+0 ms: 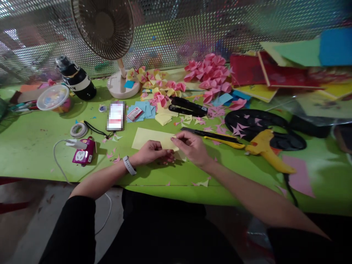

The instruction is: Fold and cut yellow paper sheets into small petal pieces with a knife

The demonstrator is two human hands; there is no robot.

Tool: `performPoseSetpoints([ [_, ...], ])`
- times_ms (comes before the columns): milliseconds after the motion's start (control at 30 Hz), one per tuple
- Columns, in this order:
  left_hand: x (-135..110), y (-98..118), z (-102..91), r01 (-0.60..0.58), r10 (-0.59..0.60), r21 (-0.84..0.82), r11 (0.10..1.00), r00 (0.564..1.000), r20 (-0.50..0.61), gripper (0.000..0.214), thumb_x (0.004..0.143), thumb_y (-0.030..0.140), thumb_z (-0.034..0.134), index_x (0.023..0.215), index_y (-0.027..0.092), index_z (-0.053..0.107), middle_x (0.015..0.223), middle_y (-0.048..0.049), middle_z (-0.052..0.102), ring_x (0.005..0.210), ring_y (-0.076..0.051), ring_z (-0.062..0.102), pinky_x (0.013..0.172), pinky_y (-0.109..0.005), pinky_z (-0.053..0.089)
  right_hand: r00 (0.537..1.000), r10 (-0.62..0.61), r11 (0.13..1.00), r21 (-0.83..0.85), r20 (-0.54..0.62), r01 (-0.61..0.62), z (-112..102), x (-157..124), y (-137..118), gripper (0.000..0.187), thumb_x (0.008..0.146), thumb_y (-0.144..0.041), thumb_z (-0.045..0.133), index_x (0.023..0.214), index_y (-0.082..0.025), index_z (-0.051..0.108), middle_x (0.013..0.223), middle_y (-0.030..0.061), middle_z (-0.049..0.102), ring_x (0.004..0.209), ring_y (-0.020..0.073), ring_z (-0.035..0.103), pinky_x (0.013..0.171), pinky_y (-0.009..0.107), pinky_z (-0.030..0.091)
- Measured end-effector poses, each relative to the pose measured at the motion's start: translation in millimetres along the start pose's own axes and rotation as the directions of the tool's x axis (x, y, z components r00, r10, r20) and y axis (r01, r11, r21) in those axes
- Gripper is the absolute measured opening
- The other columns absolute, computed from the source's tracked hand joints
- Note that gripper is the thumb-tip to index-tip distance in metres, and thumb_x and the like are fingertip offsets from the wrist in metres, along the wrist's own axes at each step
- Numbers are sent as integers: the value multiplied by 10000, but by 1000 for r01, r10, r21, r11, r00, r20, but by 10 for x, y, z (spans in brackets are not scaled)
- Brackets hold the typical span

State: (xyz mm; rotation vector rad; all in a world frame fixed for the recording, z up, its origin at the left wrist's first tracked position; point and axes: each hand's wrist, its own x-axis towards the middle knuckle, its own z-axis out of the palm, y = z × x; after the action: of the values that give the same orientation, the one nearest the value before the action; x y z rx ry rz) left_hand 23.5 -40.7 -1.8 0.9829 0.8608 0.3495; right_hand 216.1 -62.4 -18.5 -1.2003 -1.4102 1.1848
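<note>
A pale yellow sheet of paper (144, 137) lies at the middle of the green table, in front of my body. My left hand (152, 151) is curled at its near edge, thumb and fingers drawn together there; the fingertips are partly hidden. With thumb and index finger, my right hand (192, 147) pinches the sheet near its right end. Just beyond my right hand lies a yellow and black utility knife (224, 139). A black stapler (188, 107) sits farther back, among small yellow and pink paper scraps (187, 120).
A yellow glue gun (271, 152) rests at the right by a black tray-like object (255, 126). Folded pink paper pieces (209, 75) pile up at the back. Leftward are a phone (115, 116), a tape roll (79, 130), a purple power adapter (84, 152), a fan (104, 27) and a bottle (78, 80).
</note>
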Motion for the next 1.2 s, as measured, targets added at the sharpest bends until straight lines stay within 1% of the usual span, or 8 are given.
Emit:
performPoseSetpoints([
  [100, 13, -18, -29, -49, 49, 8, 999, 999, 16, 530, 643, 523, 892, 823, 50, 737, 824, -131, 782, 681, -135, 735, 667, -239, 605, 999, 23, 999, -29, 42, -22, -28, 8, -40, 397, 826, -619, 710, 769, -244, 592, 674, -2, 569, 567, 151, 488, 475, 306, 405],
  [200, 23, -33, -77, -95, 95, 4, 996, 996, 2, 518, 672, 533, 877, 855, 69, 741, 840, -119, 786, 687, -134, 736, 673, -239, 609, 982, 81, 992, -106, 170, -64, -43, 13, -43, 447, 803, -646, 720, 730, -237, 553, 662, 1, 573, 550, 148, 486, 476, 310, 399],
  [267, 21, -21, -99, -109, 109, 5, 994, 994, -12, 511, 674, 539, 876, 843, 75, 742, 830, -110, 785, 686, -136, 736, 677, -239, 611, 965, 108, 989, -127, 240, -79, -42, 13, -16, 455, 834, -654, 677, 726, -230, 552, 660, 11, 592, 550, 151, 501, 481, 312, 396],
  [533, -33, 111, -105, -110, 110, 28, 994, 994, -11, 459, 691, 499, 880, 828, 80, 752, 787, -94, 779, 664, -138, 734, 669, -238, 615, 918, 148, 987, -114, 368, -113, -165, 47, -50, 368, 912, -563, 603, 772, -225, 558, 662, -4, 580, 561, 136, 498, 489, 283, 384],
  [833, -25, 94, -167, -39, 39, 4, 999, 998, 53, 450, 687, 459, 896, 872, 69, 769, 868, -139, 793, 706, -162, 757, 687, -249, 617, 890, 66, 980, -198, 452, 28, -199, 47, -99, 337, 960, -505, 535, 762, -232, 521, 645, -10, 554, 545, 134, 473, 498, 282, 352],
  [1000, -44, 127, -176, -15, 8, 72, 997, 995, 99, 459, 688, 469, 891, 837, 51, 777, 831, -156, 789, 698, -172, 760, 665, -237, 613, 893, 21, 969, -228, 449, 92, -158, 41, -131, 364, 968, -510, 509, 729, -240, 458, 621, -26, 504, 542, 129, 437, 509, 283, 335],
  [1100, -43, 143, -191, -34, 30, 39, 999, 996, 88, 446, 690, 457, 894, 826, 54, 760, 843, -157, 791, 703, -176, 766, 672, -252, 626, 899, 26, 970, -229, 438, 83, -205, 56, -143, 383, 962, -531, 532, 725, -236, 476, 617, -28, 496, 542, 128, 436, 510, 284, 338],
  [1200, -38, 164, -253, -49, 50, -3, 999, 996, 68, 415, 687, 412, 907, 821, 58, 737, 839, -155, 790, 690, -176, 766, 672, -264, 631, 922, 69, 980, -200, 381, 10, -328, 79, -132, 398, 956, -560, 561, 739, -229, 520, 629, -15, 536, 561, 133, 483, 521, 286, 387],
])
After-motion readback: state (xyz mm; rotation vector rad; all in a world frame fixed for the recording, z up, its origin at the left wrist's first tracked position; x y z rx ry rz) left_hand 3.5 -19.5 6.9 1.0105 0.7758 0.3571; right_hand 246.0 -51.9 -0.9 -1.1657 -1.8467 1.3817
